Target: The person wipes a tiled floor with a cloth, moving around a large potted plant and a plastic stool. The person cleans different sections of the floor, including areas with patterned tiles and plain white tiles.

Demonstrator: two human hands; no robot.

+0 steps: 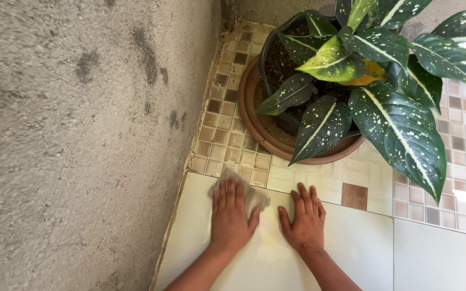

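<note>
My left hand lies flat on a crumpled pale cloth, pressing it onto a white floor tile close to the wall. Part of the cloth sticks out past the fingers and thumb. Just to its right, my right hand rests palm down on the same tile, fingers spread and empty. Both hands point toward a potted plant with dark green, yellow-speckled leaves. The plant stands in a dark pot set on a brown saucer.
A rough grey concrete wall fills the left side and meets the floor along a chipped edge. Small beige and brown mosaic tiles cover the floor around the pot. Larger white tiles extend to the right.
</note>
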